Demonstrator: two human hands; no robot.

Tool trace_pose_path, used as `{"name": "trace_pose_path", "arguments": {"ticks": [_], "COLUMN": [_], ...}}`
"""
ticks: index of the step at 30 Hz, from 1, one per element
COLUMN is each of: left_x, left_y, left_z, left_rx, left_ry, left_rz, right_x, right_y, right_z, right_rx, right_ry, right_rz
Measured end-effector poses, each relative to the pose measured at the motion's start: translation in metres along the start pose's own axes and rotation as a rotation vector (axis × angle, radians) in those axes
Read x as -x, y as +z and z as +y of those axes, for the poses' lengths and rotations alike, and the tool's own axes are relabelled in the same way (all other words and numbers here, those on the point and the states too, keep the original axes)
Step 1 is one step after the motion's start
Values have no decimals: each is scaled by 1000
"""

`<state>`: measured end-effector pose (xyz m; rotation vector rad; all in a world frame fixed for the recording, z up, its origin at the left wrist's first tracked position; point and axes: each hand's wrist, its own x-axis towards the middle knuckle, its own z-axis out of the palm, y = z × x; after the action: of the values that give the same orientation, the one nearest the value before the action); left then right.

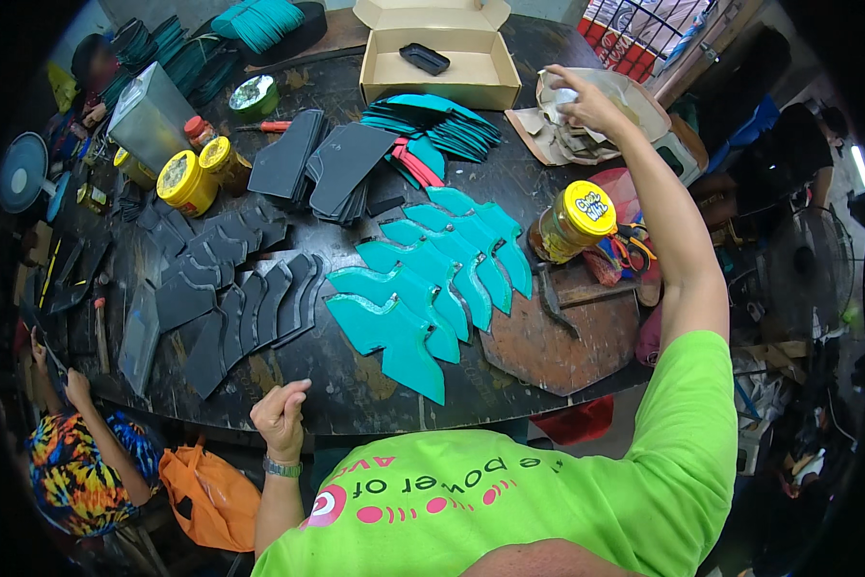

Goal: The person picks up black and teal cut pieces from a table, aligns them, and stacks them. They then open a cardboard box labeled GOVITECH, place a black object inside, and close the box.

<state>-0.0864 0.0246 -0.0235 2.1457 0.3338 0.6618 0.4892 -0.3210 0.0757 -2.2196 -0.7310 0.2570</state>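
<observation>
My left hand (280,415) is loosely closed at the front edge of the dark table, a watch on its wrist, with nothing visible in it. My right arm stretches to the far right, where my right hand (588,104) hovers over an open carton (648,111) of crumpled paper, its fingers apart. Something whitish shows by those fingers, too small to name. Between my arms lie overlapping teal cut pieces (408,338) with dark strips along their curved edges. Similar black cut pieces (250,308) are fanned out left of them.
A jar with a yellow lid (589,209) stands near my right forearm, beside pliers (635,248) and a worn wooden board (567,351). Farther back are black stacks (341,173), teal stacks (437,125) and an open cardboard box (442,88). Another person (96,462) works at the left.
</observation>
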Motion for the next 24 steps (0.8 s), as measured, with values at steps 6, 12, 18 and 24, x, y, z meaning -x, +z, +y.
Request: {"name": "trace_pose_path", "arguments": {"ticks": [6,12,18,24], "left_x": [4,8,4,1], "left_y": [2,1,3,2], "left_z": [-5,-9,-6,-3], "left_rx": [48,63,42,35], "left_ry": [-12,-95,-67,-51], "left_rz": [74,73,80,77], "right_x": [-54,-85,-103,-89], "right_y": [27,42,57,45], "right_z": [-7,0,4,0], "right_rx": [350,543,572,439], "right_ry": [-230,-158,-212,-263], "right_rz": [-257,-306,-116,87]}}
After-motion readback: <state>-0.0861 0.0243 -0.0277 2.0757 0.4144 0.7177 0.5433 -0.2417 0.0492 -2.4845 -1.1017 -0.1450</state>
